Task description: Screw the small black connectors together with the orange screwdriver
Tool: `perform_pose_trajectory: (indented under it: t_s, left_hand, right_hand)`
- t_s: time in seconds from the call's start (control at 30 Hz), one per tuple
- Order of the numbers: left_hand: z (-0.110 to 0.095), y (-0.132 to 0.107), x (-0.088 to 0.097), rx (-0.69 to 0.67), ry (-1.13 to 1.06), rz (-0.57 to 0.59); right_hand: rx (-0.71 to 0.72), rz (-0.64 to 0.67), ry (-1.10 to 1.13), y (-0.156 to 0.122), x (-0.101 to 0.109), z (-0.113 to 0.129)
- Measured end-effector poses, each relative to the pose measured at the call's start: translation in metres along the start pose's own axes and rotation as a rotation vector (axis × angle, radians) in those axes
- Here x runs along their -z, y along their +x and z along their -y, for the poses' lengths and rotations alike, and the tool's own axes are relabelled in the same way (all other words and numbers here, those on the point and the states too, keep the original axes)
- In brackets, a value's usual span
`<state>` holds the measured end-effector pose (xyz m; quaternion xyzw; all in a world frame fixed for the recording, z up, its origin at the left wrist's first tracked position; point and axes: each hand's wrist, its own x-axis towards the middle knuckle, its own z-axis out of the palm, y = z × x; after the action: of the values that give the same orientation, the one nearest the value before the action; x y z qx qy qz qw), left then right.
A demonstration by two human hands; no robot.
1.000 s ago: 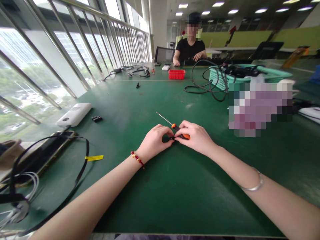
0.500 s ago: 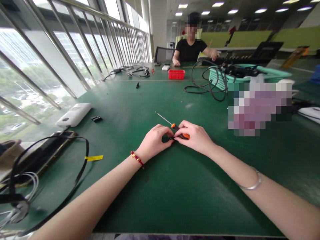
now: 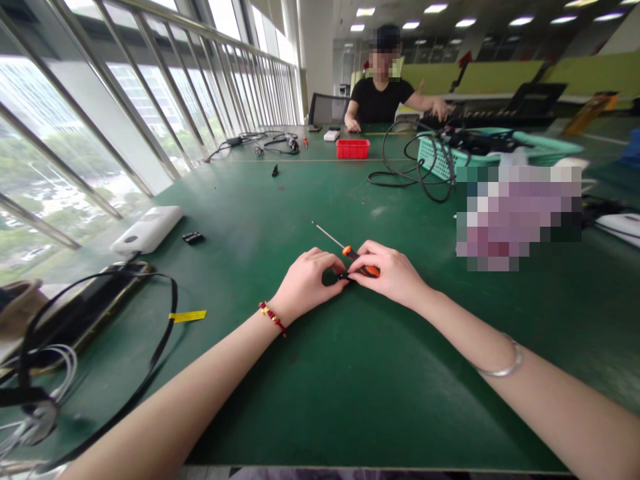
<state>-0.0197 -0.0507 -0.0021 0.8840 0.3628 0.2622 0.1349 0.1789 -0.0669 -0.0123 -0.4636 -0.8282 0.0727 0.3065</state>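
Note:
My left hand (image 3: 313,277) pinches a small black part (image 3: 344,275) between thumb and forefinger, just above the green table (image 3: 320,393). Meeting it there, the fingertips of my right hand (image 3: 387,275) touch the part's right end. A screwdriver (image 3: 369,271) with an orange and black handle is tucked in my right palm. Its thin metal shaft points away to the upper left, clear of the small part. My fingers cover most of the black part, so its exact kind cannot be made out.
At left lie a white device (image 3: 150,229), a small black piece (image 3: 193,238) and a looped black cable (image 3: 175,293) with a yellow tag. Farther off are a red bin (image 3: 353,149), a teal basket (image 3: 435,160) with cables, and a person (image 3: 381,100) seated opposite.
My hands and the screwdriver have hardly moved. Across the table, the other person's arm has reached a little farther toward the basket.

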Motion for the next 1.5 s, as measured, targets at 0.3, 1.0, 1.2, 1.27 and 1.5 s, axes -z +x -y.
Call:
perform_pose_trajectory:
  t_s: [0.3,1.0,1.2,1.27,1.5]
  left_hand:
    - [-0.0007,-0.0005,0.0029,0.002,0.058,0.011]
    - [0.0022,0.0003,0.0001,0.016,-0.048,0.020]
    - [0.0027,-0.0003,0.0005,0.062,-0.111,0.025]
    - [0.0013,-0.0004,0.0006,0.071,-0.115,0.021]
    - [-0.0032,0.0003,-0.0009,0.080,-0.111,-0.005]
  right_hand:
    - [-0.016,0.029,0.026,-0.0003,0.0016,0.0000]
    - [-0.045,0.043,0.079,0.0010,-0.0011,-0.0023]
    - [-0.061,0.041,0.067,0.0004,-0.0011,-0.0013]
    - [-0.058,0.034,0.068,0.0003,-0.0013,-0.0006]
    - [-0.052,0.033,0.067,0.0003,-0.0031,0.0001]
